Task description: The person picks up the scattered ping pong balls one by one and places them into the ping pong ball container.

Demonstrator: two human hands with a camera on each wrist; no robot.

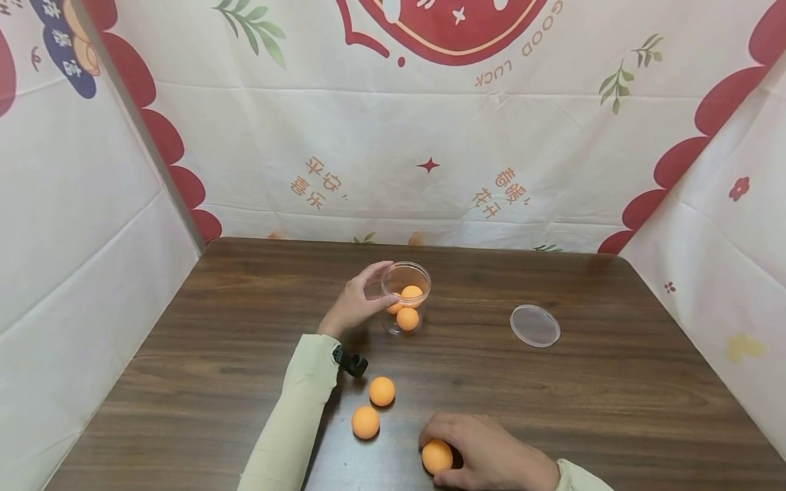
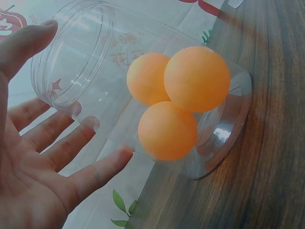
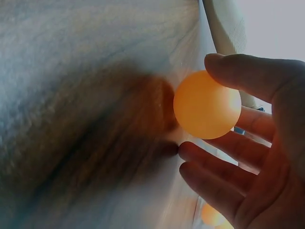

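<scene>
A clear plastic jar stands upright and lidless on the table, with three orange ping-pong balls inside. My left hand holds the jar from its left side, thumb near the rim and fingers along the far side. At the front of the table, my right hand has its thumb and fingers around another orange ping-pong ball. In the right wrist view the thumb touches this ball, which is at or very near the tabletop. Two loose orange balls lie between the hands, near the left forearm.
A round clear lid lies flat on the dark wooden table, right of the jar. Printed white cloth hangs behind the table and along both sides. A black wrist strap is on the left wrist.
</scene>
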